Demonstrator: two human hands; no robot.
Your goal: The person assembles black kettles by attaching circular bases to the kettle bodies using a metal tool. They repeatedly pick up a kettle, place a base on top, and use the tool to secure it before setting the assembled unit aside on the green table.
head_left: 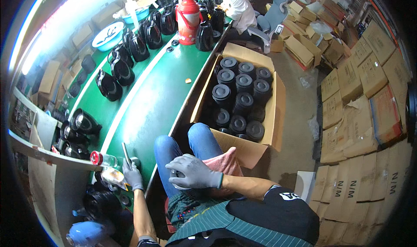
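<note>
A: In the head view, what crowds the hands?
B: A red-lidded glass jar (108, 160) and a clear plastic packet (114, 177) sit just beside the left hand (132, 176); black kettles (109, 87) line the far side, with a red vacuum flask (187, 25) farther up; an open carton (280, 110) of stacked black discs (221, 91) stands beyond the knees; a pink cloth (223, 162) lies by the right forearm.
A: And the grips?
B: The gloved left fingers are closed on a slim rod-like tool (126, 153) above the bench; the gloved right hand (191, 172) curls over a small dark part (175, 174) at the lap; it is mostly hidden, so I cannot tell how firmly it is held.
A: The surface and the room?
B: The bench (147, 101) is green with a white stripe along it; cartons (347, 99) are stacked along the right; past the open carton, a co-worker (240, 10) in a white top sits near a grey-blue swivel chair (274, 15).
</note>
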